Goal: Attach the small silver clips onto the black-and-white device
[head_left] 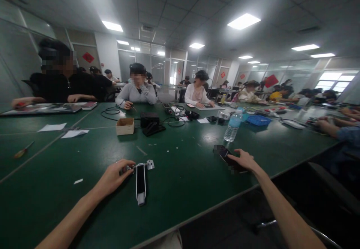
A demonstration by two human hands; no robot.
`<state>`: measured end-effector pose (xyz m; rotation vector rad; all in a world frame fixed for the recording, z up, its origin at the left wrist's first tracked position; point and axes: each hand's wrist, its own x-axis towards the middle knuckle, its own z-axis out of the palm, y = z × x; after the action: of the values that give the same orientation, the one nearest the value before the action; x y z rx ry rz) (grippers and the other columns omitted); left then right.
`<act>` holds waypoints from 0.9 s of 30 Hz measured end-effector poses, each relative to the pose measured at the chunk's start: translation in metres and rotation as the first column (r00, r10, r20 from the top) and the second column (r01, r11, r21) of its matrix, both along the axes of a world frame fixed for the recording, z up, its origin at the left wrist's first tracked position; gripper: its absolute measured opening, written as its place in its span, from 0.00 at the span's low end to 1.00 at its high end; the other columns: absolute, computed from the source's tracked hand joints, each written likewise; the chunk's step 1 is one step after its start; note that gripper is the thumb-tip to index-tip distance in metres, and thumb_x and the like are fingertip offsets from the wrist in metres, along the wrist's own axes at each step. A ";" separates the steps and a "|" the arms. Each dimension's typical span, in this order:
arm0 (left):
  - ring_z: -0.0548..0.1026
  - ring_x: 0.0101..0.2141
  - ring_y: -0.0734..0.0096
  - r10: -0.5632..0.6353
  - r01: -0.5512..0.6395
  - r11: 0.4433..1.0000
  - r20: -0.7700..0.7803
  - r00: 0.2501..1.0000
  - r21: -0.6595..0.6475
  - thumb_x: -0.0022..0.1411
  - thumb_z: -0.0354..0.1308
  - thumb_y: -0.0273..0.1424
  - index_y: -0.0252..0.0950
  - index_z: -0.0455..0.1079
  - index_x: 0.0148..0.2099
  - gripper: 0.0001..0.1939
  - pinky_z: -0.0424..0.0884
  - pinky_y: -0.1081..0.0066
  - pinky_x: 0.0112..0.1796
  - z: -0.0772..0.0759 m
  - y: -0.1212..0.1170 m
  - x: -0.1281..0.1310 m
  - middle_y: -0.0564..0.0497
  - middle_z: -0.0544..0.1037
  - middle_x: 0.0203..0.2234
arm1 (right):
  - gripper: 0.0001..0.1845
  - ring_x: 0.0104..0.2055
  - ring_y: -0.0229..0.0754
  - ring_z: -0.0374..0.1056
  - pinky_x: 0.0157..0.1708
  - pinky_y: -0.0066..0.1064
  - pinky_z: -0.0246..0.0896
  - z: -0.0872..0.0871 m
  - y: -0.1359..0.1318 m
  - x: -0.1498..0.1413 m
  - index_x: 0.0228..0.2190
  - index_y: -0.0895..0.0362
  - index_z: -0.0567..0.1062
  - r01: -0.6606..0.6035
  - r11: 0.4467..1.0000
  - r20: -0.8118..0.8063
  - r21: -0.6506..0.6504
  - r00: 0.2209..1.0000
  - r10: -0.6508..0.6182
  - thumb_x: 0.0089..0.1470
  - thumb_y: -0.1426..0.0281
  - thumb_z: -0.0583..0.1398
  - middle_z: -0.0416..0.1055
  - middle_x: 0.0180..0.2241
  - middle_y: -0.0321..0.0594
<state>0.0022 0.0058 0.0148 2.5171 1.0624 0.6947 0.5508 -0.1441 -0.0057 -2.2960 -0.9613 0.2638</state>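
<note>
My left hand (116,174) rests on the green table with fingers bent and thumb closed around a small metal part (131,169), mostly hidden by the fingers. Just right of it lies a long narrow piece with a white frame and black middle (141,181). A small metal plate with holes (150,164) touches its upper end. Over on the right, my right hand (243,160) lies on a dark phone (225,154), fingers stretched apart, covering part of it.
A water bottle (233,125) stands beyond my right hand. Farther back are a cardboard box (125,126), a black stand (152,123) and a blue tray (258,120). A brush (24,150) and paper slips (74,133) lie left. Several people sit around the table (180,200).
</note>
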 end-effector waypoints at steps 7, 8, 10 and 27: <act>0.74 0.30 0.65 0.016 -0.016 1.000 0.004 1.000 -0.004 0.58 0.50 0.39 0.37 0.73 0.44 0.17 0.70 0.68 0.32 0.004 -0.002 0.001 0.48 0.78 0.34 | 0.31 0.44 0.45 0.72 0.43 0.33 0.68 0.000 -0.031 -0.001 0.53 0.59 0.65 -0.132 0.979 -0.366 0.157 0.913 0.182 0.51 0.59 0.61 0.71 0.49 0.51; 0.74 0.30 0.64 0.017 -0.017 1.000 0.002 1.000 -0.007 0.58 0.50 0.39 0.37 0.73 0.44 0.18 0.70 0.68 0.32 0.004 -0.002 0.001 0.47 0.78 0.34 | 0.31 0.45 0.45 0.72 0.43 0.32 0.68 0.002 -0.036 -0.001 0.53 0.59 0.65 -0.181 0.969 -0.388 0.168 0.892 0.233 0.50 0.60 0.62 0.70 0.50 0.51; 0.73 0.30 0.64 0.018 -0.018 1.000 -0.001 1.000 -0.012 0.58 0.49 0.39 0.37 0.73 0.45 0.18 0.70 0.68 0.32 0.003 -0.001 0.001 0.47 0.78 0.34 | 0.32 0.45 0.44 0.71 0.43 0.32 0.67 0.005 -0.045 -0.003 0.54 0.59 0.65 -0.261 0.952 -0.384 0.159 0.872 0.304 0.48 0.62 0.63 0.69 0.51 0.49; 0.75 0.30 0.62 0.000 0.000 1.000 -0.013 1.000 0.003 0.58 0.50 0.43 0.37 0.73 0.45 0.20 0.71 0.66 0.32 -0.005 0.007 -0.002 0.46 0.79 0.35 | 0.29 0.39 0.42 0.71 0.39 0.32 0.68 0.002 -0.024 0.000 0.53 0.61 0.66 -0.226 0.963 -0.381 0.148 0.885 0.266 0.51 0.64 0.62 0.72 0.44 0.49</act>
<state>0.0003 0.0127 0.0095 2.5281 1.0663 0.6810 0.5509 -0.1679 -0.0034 -1.9206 -1.0212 0.7448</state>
